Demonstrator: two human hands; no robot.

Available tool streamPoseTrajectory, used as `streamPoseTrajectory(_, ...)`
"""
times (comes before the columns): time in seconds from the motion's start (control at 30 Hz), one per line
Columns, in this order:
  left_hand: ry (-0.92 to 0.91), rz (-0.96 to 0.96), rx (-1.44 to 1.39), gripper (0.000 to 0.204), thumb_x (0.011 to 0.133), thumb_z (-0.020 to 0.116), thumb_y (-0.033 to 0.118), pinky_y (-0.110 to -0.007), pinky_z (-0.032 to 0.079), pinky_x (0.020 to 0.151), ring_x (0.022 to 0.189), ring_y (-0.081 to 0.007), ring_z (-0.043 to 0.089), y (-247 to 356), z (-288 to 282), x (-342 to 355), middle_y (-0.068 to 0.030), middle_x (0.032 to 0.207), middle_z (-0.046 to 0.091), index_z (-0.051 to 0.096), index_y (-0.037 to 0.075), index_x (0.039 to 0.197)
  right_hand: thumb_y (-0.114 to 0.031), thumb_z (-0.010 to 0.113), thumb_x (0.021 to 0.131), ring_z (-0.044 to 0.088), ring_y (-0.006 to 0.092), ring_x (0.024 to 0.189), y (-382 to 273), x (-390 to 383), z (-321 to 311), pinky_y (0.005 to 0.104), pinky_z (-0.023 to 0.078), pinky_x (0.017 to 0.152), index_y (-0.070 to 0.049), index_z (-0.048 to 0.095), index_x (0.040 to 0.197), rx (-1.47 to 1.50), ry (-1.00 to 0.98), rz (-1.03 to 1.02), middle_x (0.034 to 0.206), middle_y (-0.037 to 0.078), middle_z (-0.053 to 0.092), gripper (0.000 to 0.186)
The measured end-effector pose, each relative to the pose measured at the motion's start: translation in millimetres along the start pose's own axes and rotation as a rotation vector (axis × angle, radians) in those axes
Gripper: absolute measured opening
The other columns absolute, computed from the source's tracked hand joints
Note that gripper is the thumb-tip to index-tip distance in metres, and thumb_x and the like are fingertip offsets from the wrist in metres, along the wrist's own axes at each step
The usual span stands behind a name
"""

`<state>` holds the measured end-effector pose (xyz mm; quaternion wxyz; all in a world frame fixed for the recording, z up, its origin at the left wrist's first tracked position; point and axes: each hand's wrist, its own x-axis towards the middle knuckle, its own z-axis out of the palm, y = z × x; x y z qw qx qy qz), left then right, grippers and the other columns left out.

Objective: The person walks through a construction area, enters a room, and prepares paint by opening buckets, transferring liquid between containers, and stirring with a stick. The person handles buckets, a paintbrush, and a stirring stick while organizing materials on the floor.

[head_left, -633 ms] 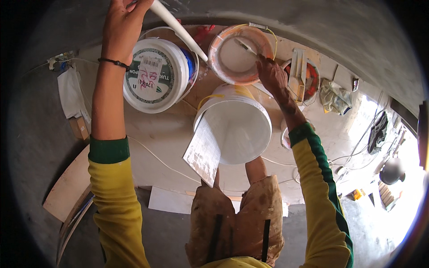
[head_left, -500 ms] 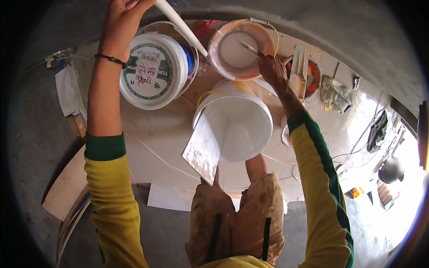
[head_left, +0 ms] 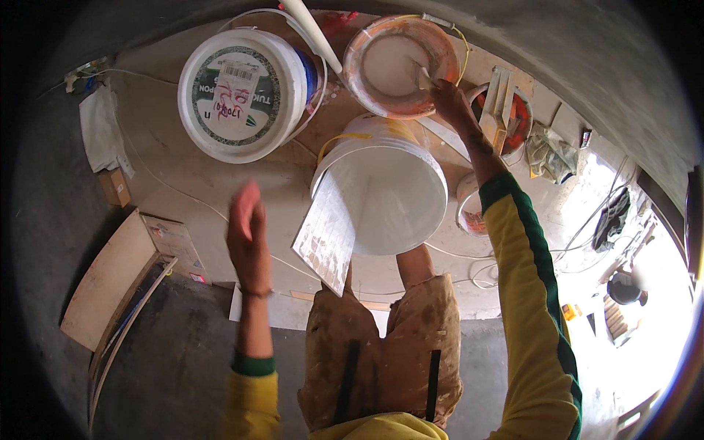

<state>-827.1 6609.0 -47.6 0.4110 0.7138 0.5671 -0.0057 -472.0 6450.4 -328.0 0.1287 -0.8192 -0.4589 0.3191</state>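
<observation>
My right hand (head_left: pixel 451 106) grips a pale flat-ended spatula (head_left: pixel 424 78) at the near right rim of an orange basin (head_left: pixel 356 88). Its end meets the whitish wet mix (head_left: pixel 389 64) inside. My left hand (head_left: pixel 249 238), smeared by motion, hangs below the lidded white bucket (head_left: pixel 196 139), fingers stretched out and nothing visible in them. Between my legs and the basin sits a large white bucket (head_left: pixel 403 191), its mouth facing me. A flat, white-smeared board (head_left: pixel 326 238) leans over its left rim. A white pipe (head_left: pixel 312 31) slants between the lidded bucket and the basin.
Right of the basin is a reddish tub (head_left: pixel 522 121) with a long metal-and-wood tool (head_left: pixel 499 106) across it. A small pot (head_left: pixel 469 209) stands nearer. A crumpled bag (head_left: pixel 550 154) and cables lie rightward. A curved board (head_left: pixel 103 282) rests at left.
My left hand has come down from beside the pipe's upper end to below the lidded bucket. The spatula has shifted toward the basin's near right rim with my right hand.
</observation>
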Motion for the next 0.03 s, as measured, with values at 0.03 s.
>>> streamPoseTrajectory(0.03, 0.0, -0.003, -0.002, 0.052, 0.087, 0.057, 0.035, -0.034, 0.033, 0.103, 0.118, -0.021, 0.048, -1.9, 3.4, 1.7, -0.0129, 0.127, 0.051, 0.047, 0.002, 0.126, -0.021, 0.062, 0.074, 0.063, 0.0307, 0.082, 2.7, 1.8, 2.3, 0.0393, 0.052, 0.065, -0.005, 0.054, 0.089, -0.002, -0.003, -0.001, 0.096, 0.016, 0.061, 0.022)
